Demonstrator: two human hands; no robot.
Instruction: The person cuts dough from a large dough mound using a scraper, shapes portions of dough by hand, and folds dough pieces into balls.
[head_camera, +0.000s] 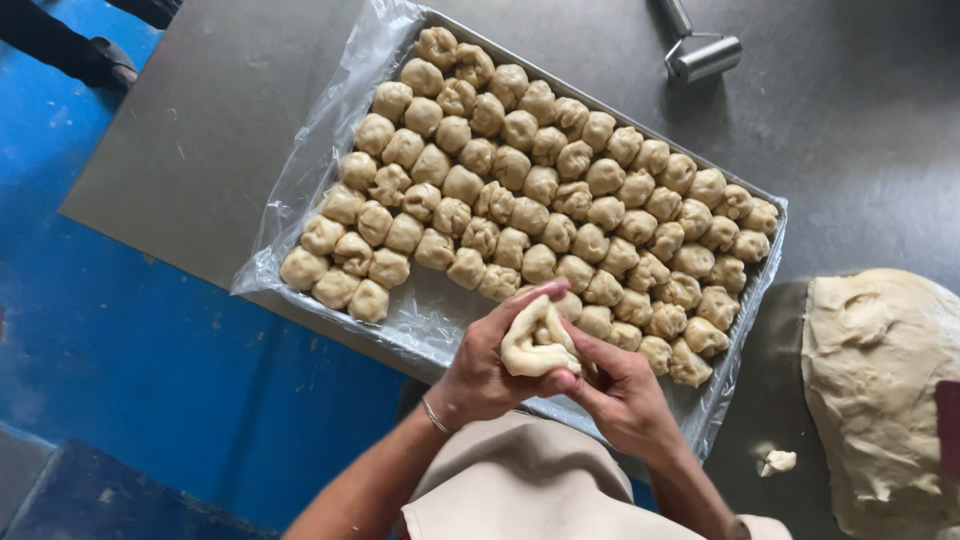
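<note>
My left hand (482, 370) and my right hand (622, 392) together grip one pale dough piece (536, 343) with folded edges, held over the near edge of the tray. My left thumb rests on its top and my right fingers pinch its right side. Just beyond it lies a metal tray (436, 318) lined with clear plastic. The tray carries several rows of shaped dough balls (545, 185).
A large mass of raw dough (880, 380) lies on the steel table (220, 120) at the right, with a small scrap (778, 461) beside it. A metal roller (700, 52) rests at the far edge. Blue floor (120, 330) lies to the left.
</note>
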